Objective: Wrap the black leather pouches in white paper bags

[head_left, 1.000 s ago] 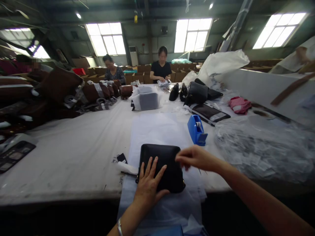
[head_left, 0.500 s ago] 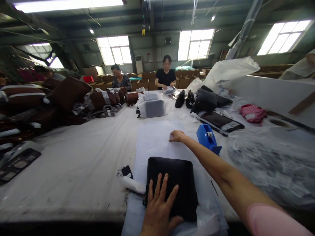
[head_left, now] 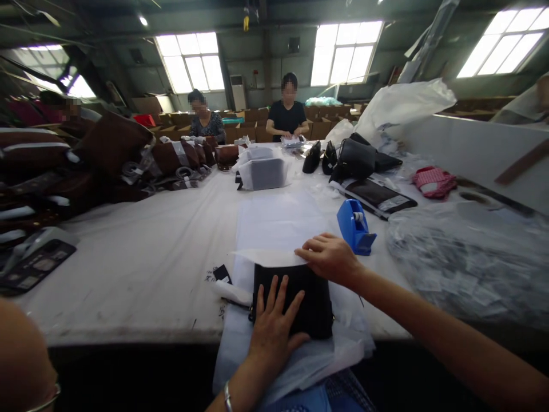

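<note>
A flat black pouch [head_left: 311, 303] lies on a sheet of white tissue paper [head_left: 278, 220] at the near edge of the table. My left hand [head_left: 274, 323] rests flat on the pouch with its fingers spread. My right hand [head_left: 330, 257] holds the far part of the sheet, which is folded toward me over the pouch's top edge. The fingers of that hand are curled on the paper fold.
A blue tape dispenser [head_left: 355, 226] stands just right of my right hand. Black bags [head_left: 358, 160] and a wrapped bundle [head_left: 262, 170] sit further back. Brown bags [head_left: 111, 154] pile up at the left, crumpled plastic [head_left: 467, 257] at the right. Two people [head_left: 287, 114] work at the far end.
My right hand reached out to the far part of the tissue sheet, then pulled it back over the pouch's top edge. My left hand stayed flat on the pouch.
</note>
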Available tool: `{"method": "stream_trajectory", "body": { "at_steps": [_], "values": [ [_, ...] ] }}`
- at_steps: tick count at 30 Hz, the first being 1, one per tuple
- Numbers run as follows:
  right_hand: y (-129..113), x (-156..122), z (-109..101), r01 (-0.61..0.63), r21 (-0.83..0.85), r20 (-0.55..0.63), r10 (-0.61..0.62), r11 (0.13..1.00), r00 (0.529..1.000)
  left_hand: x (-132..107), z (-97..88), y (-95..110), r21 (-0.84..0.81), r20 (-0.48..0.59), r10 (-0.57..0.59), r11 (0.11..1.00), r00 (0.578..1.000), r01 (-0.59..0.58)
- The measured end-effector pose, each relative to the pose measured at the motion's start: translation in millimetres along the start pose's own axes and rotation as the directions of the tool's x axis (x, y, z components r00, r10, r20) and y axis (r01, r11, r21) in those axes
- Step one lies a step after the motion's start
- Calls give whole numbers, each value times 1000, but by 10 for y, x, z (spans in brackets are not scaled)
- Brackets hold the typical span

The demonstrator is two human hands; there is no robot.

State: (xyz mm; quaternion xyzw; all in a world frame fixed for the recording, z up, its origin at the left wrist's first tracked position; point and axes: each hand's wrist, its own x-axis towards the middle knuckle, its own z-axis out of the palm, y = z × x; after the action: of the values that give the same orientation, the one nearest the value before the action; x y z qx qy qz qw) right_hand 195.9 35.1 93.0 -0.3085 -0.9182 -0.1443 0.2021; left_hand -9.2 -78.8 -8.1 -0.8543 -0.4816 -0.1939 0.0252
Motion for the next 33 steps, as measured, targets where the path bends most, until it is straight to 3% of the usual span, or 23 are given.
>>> {"method": "stream_trajectory", "body": {
  "at_steps": [5,11,15,19,22,26,33],
  "values": [
    [-554,-314,111,-36,-46,56,38,998,998,-46,55,4,-19,-11,-27,999,1000,27],
    [-766,-532,409,-189,31,0,189,982,982,-61,32,-6,-44,-32,-29,999,999,27],
    [-815,-585,479,-241,30,-44,242,970,969,-148,-31,-89,-96,-164,11,995,986,-27],
    [-858,-592,513,-259,1,-65,258,966,964,-100,-199,-125,-34,-340,50,997,939,-65],
    [-868,-605,493,-250,-20,-47,249,968,967,82,-257,-145,46,-224,152,988,963,-146],
    [-784,-744,338,-241,-30,-24,240,970,971,228,-130,-208,46,-41,200,979,979,-198],
    [-246,-1070,129,-317,-102,-30,315,943,949,144,14,-226,41,-69,173,984,982,-171]
  ]
}}
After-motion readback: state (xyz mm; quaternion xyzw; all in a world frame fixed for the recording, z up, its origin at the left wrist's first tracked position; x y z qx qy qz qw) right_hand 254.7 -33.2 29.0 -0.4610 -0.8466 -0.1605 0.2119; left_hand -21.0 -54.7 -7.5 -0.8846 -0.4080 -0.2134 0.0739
